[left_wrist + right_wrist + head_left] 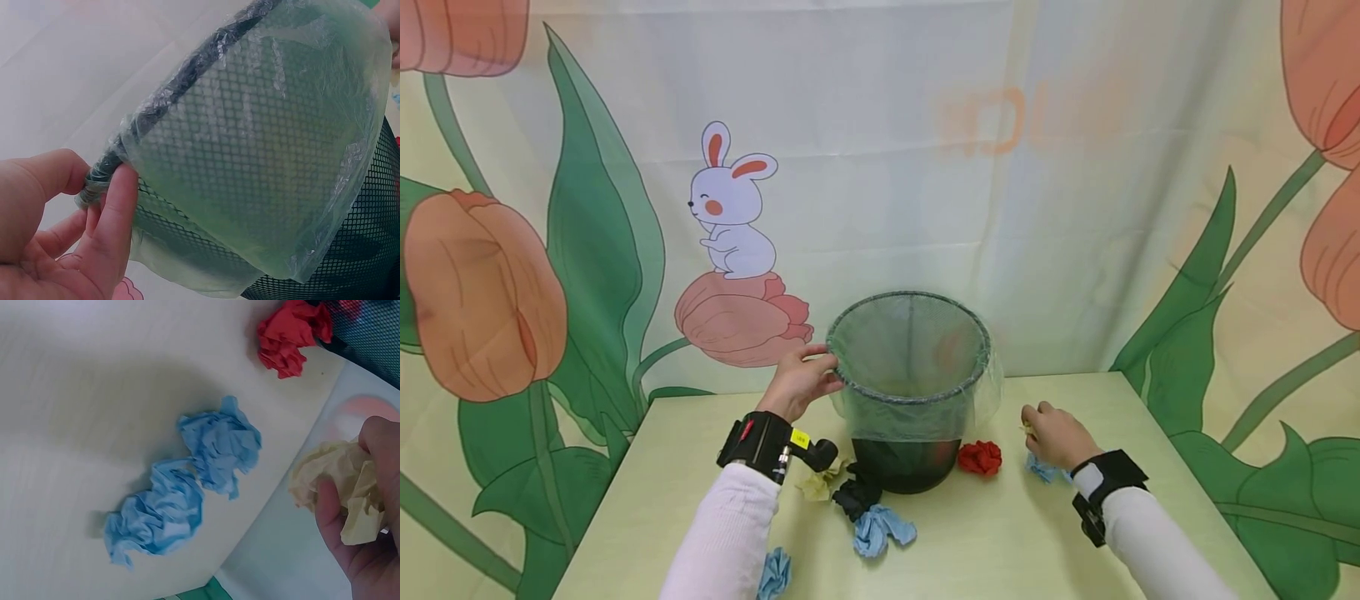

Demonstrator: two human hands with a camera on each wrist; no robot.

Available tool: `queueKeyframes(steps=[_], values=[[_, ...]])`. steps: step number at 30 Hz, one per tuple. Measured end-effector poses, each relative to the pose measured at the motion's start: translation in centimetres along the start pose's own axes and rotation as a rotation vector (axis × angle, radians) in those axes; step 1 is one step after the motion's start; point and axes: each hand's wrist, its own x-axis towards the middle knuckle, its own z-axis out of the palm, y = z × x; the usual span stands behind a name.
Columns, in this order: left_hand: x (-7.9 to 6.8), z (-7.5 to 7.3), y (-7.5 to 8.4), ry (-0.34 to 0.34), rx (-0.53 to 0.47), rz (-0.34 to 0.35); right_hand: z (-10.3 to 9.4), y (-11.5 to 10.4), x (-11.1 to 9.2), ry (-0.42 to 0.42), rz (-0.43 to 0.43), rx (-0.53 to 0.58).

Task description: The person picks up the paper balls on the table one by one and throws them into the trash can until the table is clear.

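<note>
A dark mesh wastebasket (906, 467), lined with a thin translucent green bag (237, 137), stands near the back of the table. My left hand (801, 379) grips its rim at the left; in the left wrist view the thumb and fingers (119, 200) pinch the bag-covered edge. To the right of the basket, my right hand (1060, 435) holds a crumpled ball of pale yellow paper (340, 481) above the table. Beneath that hand lie two crumpled blue papers (222, 447). A crumpled red paper (980, 458) sits beside the basket's base on the right.
At the basket's front left lie a crumpled yellow paper (818, 483), a black one (857, 496) and a blue one (880, 529). Another blue paper (774, 575) is by my left forearm. A printed curtain (880, 192) hangs behind the table (1000, 550).
</note>
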Motion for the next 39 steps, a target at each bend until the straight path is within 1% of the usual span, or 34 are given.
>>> queueKeyframes(steps=[7, 15, 26, 30, 35, 39], values=[[0.0, 0.0, 0.0, -0.003, -0.006, 0.001, -1.4, 0.5, 1.0, -0.013, -0.011, -0.010], [0.0, 0.0, 0.0, -0.005, -0.001, 0.004, -3.2, 1.0, 2.3, 0.016, -0.053, -0.024], [0.0, 0.0, -0.1, -0.005, 0.000, 0.014, -6.7, 0.6, 3.9, 0.050, -0.083, -0.010], [0.1, 0.0, -0.1, -0.004, 0.002, 0.015, -7.6, 0.4, 4.3, 0.056, -0.102, -0.018], [0.1, 0.0, -0.1, -0.004, 0.005, 0.016, -8.5, 0.4, 4.8, 0.061, -0.106, -0.023], [0.1, -0.1, -0.1, -0.010, 0.001, 0.012, -9.3, 0.4, 5.4, 0.087, -0.126, -0.022]])
